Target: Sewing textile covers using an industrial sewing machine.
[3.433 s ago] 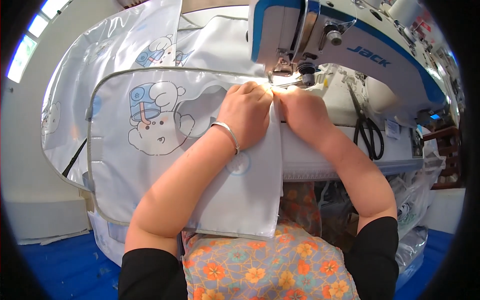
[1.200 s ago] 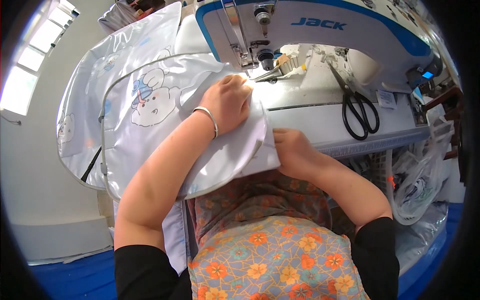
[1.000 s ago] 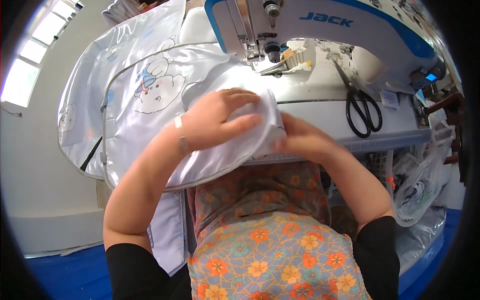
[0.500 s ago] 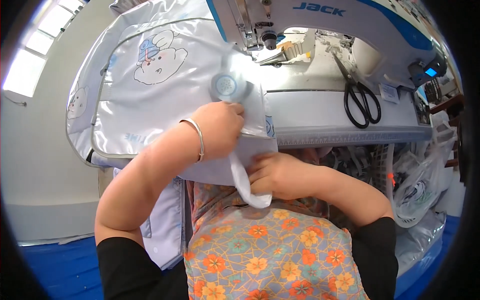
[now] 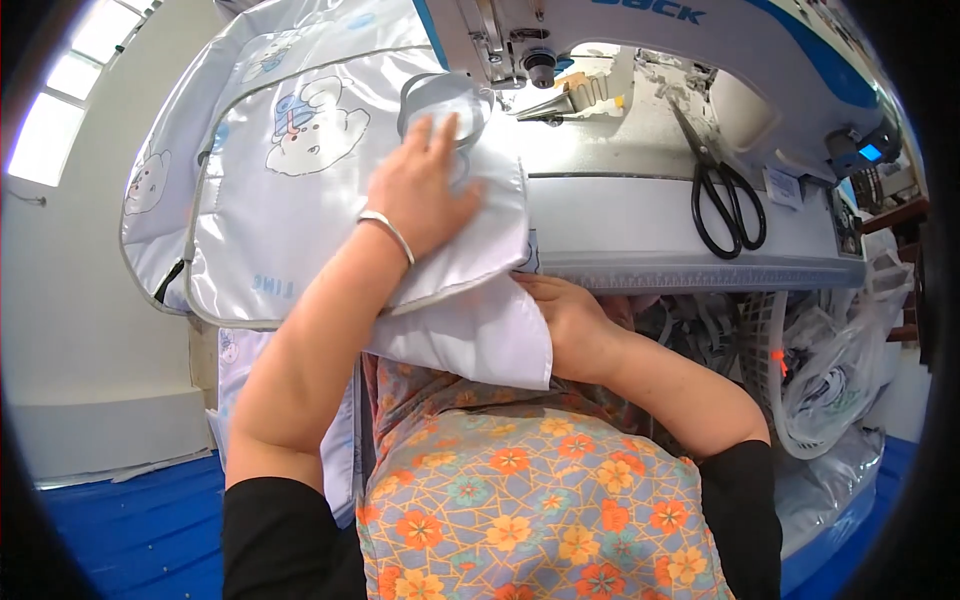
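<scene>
Glossy white fabric panels (image 5: 330, 240) with printed cartoon bears and a grey piped edge lie in front of me and to the left. On top of them my left hand (image 5: 420, 190) is open, its fingers stretched away from me and its thumb apart, slightly blurred. Its fingertips reach a whitish roll of tape (image 5: 425, 92) that lies by the sewing machine head. My right hand (image 5: 575, 325) is closed at the right edge of a plain white fabric flap (image 5: 480, 335) hanging over my lap; its thumb is hidden.
A white and blue sewing machine (image 5: 720, 50) stands beyond the fabric. Black-handled scissors (image 5: 728, 205) lie on its bed, left of a small paper label (image 5: 782, 188). A ruler strip (image 5: 700, 277) runs along the table edge. Below right hangs a white plastic basket (image 5: 800, 400) with clear bags.
The tape roll has moved away from me, and its loose strip no longer shows by my right hand. My left hand has opened and moved forward; my right hand has risen to the flap's edge.
</scene>
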Available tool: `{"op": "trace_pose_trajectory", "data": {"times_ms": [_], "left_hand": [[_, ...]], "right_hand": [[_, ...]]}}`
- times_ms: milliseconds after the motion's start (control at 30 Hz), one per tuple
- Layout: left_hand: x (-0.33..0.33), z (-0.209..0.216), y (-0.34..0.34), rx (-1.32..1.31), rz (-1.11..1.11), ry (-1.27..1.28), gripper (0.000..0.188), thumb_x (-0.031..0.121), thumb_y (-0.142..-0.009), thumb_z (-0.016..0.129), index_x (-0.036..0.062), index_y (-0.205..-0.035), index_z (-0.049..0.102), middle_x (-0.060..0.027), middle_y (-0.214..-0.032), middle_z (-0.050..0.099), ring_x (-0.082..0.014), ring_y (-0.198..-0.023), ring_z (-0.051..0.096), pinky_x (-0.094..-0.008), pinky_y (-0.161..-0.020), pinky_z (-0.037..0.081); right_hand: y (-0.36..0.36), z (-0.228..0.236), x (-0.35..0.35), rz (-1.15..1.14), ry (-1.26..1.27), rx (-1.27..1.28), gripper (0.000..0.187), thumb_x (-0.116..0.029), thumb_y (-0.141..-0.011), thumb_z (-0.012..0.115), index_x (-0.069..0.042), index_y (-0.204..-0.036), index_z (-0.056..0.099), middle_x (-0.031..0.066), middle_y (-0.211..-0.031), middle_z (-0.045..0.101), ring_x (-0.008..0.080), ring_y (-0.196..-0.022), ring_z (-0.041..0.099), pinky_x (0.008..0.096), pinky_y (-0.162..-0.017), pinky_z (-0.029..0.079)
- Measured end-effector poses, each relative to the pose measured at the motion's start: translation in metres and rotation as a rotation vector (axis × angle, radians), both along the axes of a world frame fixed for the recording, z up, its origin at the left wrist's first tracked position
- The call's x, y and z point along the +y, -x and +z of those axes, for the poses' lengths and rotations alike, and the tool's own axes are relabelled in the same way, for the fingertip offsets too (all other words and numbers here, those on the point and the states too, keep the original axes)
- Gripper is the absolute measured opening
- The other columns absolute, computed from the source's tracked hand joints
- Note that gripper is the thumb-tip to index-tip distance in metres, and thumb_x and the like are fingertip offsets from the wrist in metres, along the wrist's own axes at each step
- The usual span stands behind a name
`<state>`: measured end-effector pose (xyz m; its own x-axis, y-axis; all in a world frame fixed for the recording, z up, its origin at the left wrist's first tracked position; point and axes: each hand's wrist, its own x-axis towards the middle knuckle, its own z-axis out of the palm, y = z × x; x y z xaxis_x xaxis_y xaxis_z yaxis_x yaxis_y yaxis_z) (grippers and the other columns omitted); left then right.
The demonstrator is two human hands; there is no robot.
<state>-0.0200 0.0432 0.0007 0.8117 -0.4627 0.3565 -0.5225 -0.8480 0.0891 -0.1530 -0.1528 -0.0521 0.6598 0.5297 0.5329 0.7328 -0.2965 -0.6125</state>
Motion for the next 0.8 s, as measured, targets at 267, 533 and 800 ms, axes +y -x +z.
{"op": "trace_pose_trajectory", "data": {"times_ms": [267,533,800], "left_hand": [[0.030,0.042,0.035,-0.013,-0.615,0.030,0.030,0.032,-0.089,0.067,0.0050,-0.077,0.070,-0.0141,-0.112,0.070,-0.0357,-0.086,0.066,-0.0425,-0.080,0.053],[-0.025,0.024,0.043,0.383,-0.260,0.023,0.030,0.027,-0.089,0.064,0.0033,-0.105,0.069,-0.0164,-0.117,0.066,-0.0338,-0.109,0.062,-0.0413,-0.094,0.050],[-0.028,0.003,0.033,0.019,-0.276,0.020,0.044,0.017,-0.082,0.066,0.0007,-0.124,0.064,-0.0170,-0.127,0.063,-0.0337,-0.116,0.059,-0.0414,-0.104,0.047]], "right_hand": [[0.001,0.008,0.004,-0.026,-0.176,0.114,0.031,-0.007,-0.073,0.073,-0.005,-0.105,0.072,0.0129,-0.108,0.072,0.0338,-0.104,0.068,0.0430,-0.094,0.055],[0.012,0.006,0.005,-0.005,-0.100,0.138,0.023,-0.007,-0.074,0.071,-0.007,-0.098,0.071,0.0108,-0.098,0.071,0.0344,-0.093,0.068,0.0431,-0.083,0.056],[0.002,0.011,-0.005,-0.025,-0.052,0.010,0.029,0.000,-0.074,0.066,-0.008,-0.102,0.070,0.0129,-0.099,0.070,0.0364,-0.091,0.067,0.0455,-0.081,0.056]]}}
